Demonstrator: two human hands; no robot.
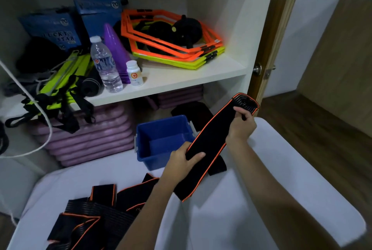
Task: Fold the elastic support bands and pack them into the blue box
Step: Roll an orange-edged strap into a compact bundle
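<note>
A long black elastic support band [213,137] with orange edging is stretched diagonally above the white table [221,219]. My left hand [182,162] grips its lower part, and my right hand [241,125] pinches its upper end. The blue box [161,141] stands open just left of the band, with nothing visible inside. A pile of several more black and orange bands [100,215] lies on the table at the lower left. Another black band [218,166] lies under the held one, beside the box.
A white shelf [181,80] behind the box carries a water bottle [105,64], a pill bottle [134,73], a purple cone [115,48], orange and yellow hexagon frames [173,40] and blue packets. Pink mats [90,139] are stacked below. A wooden door frame [267,48] stands at the right.
</note>
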